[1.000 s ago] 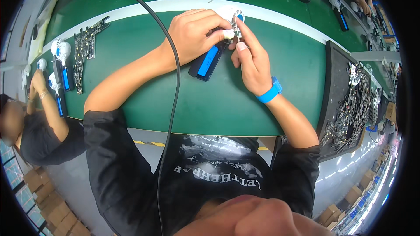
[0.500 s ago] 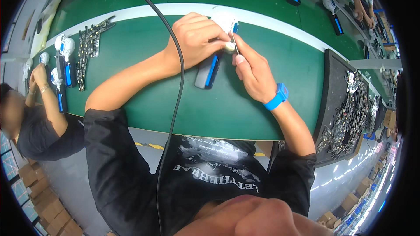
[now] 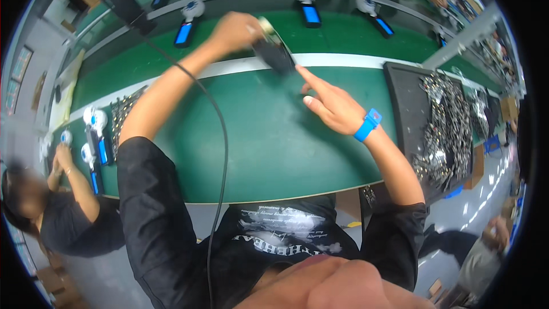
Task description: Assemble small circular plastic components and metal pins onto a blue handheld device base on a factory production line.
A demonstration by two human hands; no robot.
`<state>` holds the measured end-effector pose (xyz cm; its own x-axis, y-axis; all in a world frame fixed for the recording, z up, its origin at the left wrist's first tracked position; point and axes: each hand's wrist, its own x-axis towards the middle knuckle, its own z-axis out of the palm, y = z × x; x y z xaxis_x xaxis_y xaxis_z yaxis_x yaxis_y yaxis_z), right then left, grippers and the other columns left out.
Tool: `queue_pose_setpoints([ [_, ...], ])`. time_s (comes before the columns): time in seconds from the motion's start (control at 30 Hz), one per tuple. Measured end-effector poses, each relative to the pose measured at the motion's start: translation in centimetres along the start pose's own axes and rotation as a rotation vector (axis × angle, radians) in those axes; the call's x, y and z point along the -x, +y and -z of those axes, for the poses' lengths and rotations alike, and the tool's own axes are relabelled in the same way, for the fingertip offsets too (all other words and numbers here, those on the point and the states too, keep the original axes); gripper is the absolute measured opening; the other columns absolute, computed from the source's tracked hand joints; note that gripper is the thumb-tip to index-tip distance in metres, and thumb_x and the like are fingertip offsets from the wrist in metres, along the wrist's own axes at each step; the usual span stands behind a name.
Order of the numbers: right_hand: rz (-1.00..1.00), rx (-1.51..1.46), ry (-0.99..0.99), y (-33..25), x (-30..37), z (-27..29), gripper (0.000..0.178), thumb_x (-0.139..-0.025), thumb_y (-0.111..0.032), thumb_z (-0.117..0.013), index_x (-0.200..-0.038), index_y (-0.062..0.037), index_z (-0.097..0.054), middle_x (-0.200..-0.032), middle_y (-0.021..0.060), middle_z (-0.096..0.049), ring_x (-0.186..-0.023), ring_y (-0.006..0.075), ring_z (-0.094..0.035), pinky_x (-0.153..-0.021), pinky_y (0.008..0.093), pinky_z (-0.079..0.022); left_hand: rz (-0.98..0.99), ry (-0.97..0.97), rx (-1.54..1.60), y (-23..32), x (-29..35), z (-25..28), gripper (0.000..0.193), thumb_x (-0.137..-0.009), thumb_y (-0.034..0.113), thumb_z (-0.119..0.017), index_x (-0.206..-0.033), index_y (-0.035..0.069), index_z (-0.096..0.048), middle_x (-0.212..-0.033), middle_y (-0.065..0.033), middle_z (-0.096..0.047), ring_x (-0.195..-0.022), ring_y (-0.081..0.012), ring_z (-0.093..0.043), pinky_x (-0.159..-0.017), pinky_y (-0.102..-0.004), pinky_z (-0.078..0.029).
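Note:
My left hand is raised past the table's white far strip, its fingers closed round one end of a dark handheld device. The device is tilted and smeared by motion; a pale part shows beside my fingers, and the rest of that end is hidden. My right hand, with a blue watch on its wrist, hovers over the green table. Its index finger is stretched toward the device's lower end, and the thumb stands apart. Whether that fingertip touches the device I cannot tell.
Handheld devices with round white heads, such as one device, stand along the green belt. More devices lie at the left, by circuit boards and a seated person. At right, a black tray holds heaped parts. A black cable hangs across.
The view has shifted, showing more of the belt. My left hand has carried the device up and away from the table; my right hand has come apart from my left, its fingers opened.

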<state>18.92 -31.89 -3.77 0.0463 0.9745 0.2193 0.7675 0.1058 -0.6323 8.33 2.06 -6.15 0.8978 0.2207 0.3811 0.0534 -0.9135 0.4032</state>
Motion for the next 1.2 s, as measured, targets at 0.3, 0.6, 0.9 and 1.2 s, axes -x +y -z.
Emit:
queue_pose_setpoints([
  [0.3, -0.390, 0.462, 0.175, 4.4, 17.1, 12.6, 0.067, -0.086, 0.003, -0.060, -0.150, -0.0104, -0.046, -0.122, 0.0176, -0.062, -0.107, 0.0359, -0.065, -0.093, 0.0434, -0.053, 0.852, 0.382, -0.669, -36.8, 4.1, 18.7, 0.071, -0.098, 0.067, -0.039, -0.124, 0.009, -0.071, -0.120, -0.0249, -0.070, -0.121, -0.0428, -0.063, -0.099, -0.0527, -0.046],
  [0.6, -0.395, 0.835, -0.283, 9.2, 20.5, 19.0, 0.057, -0.066, 0.009, -0.063, -0.122, -0.0059, -0.064, -0.129, 0.0163, -0.057, -0.131, 0.0381, -0.050, -0.104, 0.0445, -0.050, 0.471, 0.080, -0.223, -19.2, 11.3, 7.5, 0.052, -0.092, 0.047, -0.071, -0.112, -0.001, -0.071, -0.104, -0.0212, -0.073, -0.095, -0.0323, -0.070, -0.083, -0.0423, -0.053],
  [0.9, -0.344, 0.775, -0.140, 10.5, 20.0, 21.1, 0.018, -0.078, 0.005, -0.071, -0.088, -0.0021, -0.058, -0.086, 0.0106, -0.062, -0.083, 0.0300, -0.065, -0.072, 0.0416, -0.053, 0.482, -0.035, 0.194, 6.2, 9.5, 1.7, 0.027, -0.095, 0.018, -0.057, -0.115, 0.002, -0.066, -0.106, -0.0209, -0.071, -0.099, -0.0348, -0.069, -0.087, -0.0423, -0.054],
  [1.2, -0.482, -0.452, 0.453, 8.2, 8.7, 7.4, 0.010, -0.102, -0.013, -0.064, -0.107, -0.0054, -0.062, -0.095, 0.0023, -0.067, -0.082, 0.0089, -0.065, -0.067, 0.0223, -0.051, 0.397, 0.087, 0.559, 8.0, 11.4, -1.0, 0.019, -0.096, 0.009, -0.058, -0.112, 0.002, -0.065, -0.106, -0.0126, -0.071, -0.098, -0.0223, -0.069, -0.087, -0.0353, -0.054],
])
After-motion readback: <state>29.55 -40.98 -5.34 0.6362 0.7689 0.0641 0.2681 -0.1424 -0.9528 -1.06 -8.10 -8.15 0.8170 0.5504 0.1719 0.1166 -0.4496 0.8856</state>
